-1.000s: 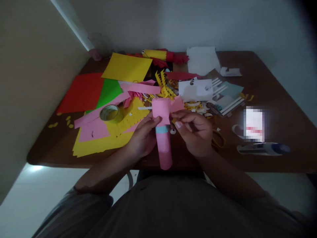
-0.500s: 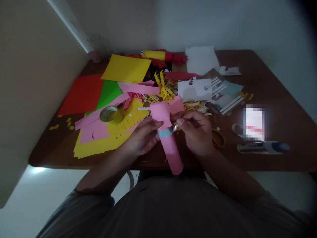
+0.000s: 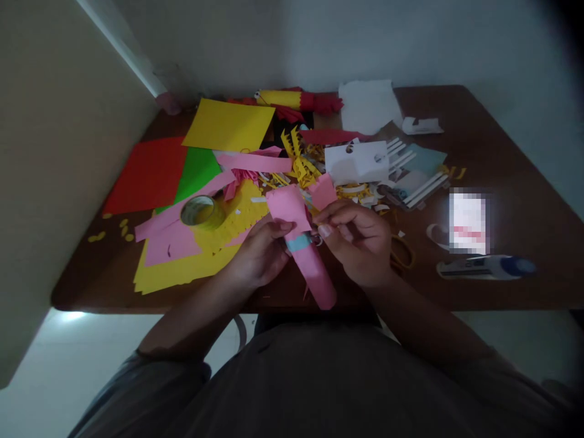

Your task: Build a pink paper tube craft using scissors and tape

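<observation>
A pink paper tube (image 3: 314, 275) with a light blue band (image 3: 298, 243) around it slants over the table's front edge. Its upper end is a wider pink flap (image 3: 286, 205). My left hand (image 3: 262, 252) grips the tube from the left beside the band, thumb on the pink paper. On the other side, my right hand (image 3: 360, 240) has its thumb and forefinger pinched together close to the flap's right edge. What sits in that pinch is too small to make out. A small curled clear or whitish bit (image 3: 316, 239) shows at the band's right end.
A roll of tape (image 3: 201, 212) stands on pink and yellow sheets at left. Paper scraps (image 3: 360, 193) clutter the middle. At right lie yellow-handled scissors (image 3: 402, 252), a glue bottle (image 3: 486, 267) and a lit, blurred screen (image 3: 469, 222). A yellow-and-red paper craft (image 3: 283, 99) lies at the back.
The tube has shifted slightly up and left in the view. My right fingertips have moved up off the shiny bit beside the band, towards the flap's edge. My left hand keeps its grip.
</observation>
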A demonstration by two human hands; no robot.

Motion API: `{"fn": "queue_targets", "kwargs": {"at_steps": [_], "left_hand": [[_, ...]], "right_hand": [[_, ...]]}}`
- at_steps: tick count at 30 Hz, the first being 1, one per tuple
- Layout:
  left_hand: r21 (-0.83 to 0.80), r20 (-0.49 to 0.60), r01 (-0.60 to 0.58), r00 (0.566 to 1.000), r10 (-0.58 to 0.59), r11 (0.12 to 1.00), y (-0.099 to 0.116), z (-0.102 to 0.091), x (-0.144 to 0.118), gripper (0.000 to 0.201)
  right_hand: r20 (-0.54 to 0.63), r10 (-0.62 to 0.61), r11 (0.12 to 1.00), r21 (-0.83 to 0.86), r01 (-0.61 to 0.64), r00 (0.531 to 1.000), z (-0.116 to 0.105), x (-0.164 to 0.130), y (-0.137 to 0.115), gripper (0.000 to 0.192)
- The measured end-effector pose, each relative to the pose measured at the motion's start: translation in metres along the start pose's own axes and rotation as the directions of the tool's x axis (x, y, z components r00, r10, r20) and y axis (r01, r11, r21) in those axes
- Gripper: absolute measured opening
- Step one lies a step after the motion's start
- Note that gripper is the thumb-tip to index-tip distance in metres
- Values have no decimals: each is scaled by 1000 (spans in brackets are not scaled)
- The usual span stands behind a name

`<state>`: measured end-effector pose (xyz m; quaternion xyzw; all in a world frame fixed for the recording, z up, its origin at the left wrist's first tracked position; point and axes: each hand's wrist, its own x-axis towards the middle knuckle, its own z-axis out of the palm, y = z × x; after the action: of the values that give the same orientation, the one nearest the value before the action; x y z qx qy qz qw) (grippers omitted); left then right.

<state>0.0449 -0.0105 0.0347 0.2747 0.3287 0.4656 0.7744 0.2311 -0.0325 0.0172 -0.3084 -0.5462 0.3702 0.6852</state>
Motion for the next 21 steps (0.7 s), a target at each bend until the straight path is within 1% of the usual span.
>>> {"fn": "queue_targets", "kwargs": {"at_steps": [4, 8, 10, 12, 16, 18, 21], "left_hand": [[55, 45, -23, 999, 21, 998, 2, 0, -2, 21], [71, 107, -17, 994, 9, 997, 3, 5, -4, 22], [70, 132, -15, 991, 6, 997, 3, 7, -5, 23], [68, 143, -7, 990, -3, 998, 3, 8, -6, 23], [65, 152, 19, 988, -29, 998, 2, 4, -8, 26], [64, 152, 19, 988, -28, 998, 3, 3, -8, 27], [65, 138, 13, 990, -22, 998, 3, 3, -8, 31]], "right_hand": [[13, 119, 991, 55, -120, 993, 0, 1, -2, 27], [-7, 225, 967, 128, -222, 974, 1, -1, 6, 37], [11, 277, 947, 165, -275, 961, 2, -1, 10, 39], [27, 302, 933, 197, -301, 953, 3, -2, 13, 42], [44, 315, 918, 239, -316, 948, 4, -2, 13, 42], [44, 326, 917, 227, -327, 944, 5, -2, 10, 41], [32, 329, 930, 160, -330, 944, 6, -1, 6, 45]]}}
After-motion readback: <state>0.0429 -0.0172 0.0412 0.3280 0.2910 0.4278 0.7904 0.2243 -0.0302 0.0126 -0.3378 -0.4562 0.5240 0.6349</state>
